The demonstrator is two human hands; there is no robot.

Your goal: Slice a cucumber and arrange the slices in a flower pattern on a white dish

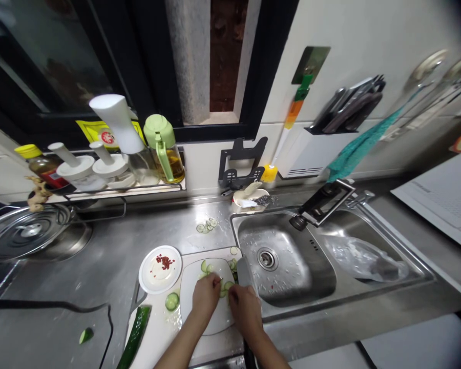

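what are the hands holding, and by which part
The left hand seems to pinch cucumber slices by their edges over the plate. The right hand lies over a knife, fingertips at the slices; its grip cannot be told.

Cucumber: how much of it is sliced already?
Done: some slices lie on the white plate, and loose slices lie on the counter. In hand: the left hand and right hand touch slices on the plate. Left: a long cucumber piece lies uncut on the board.
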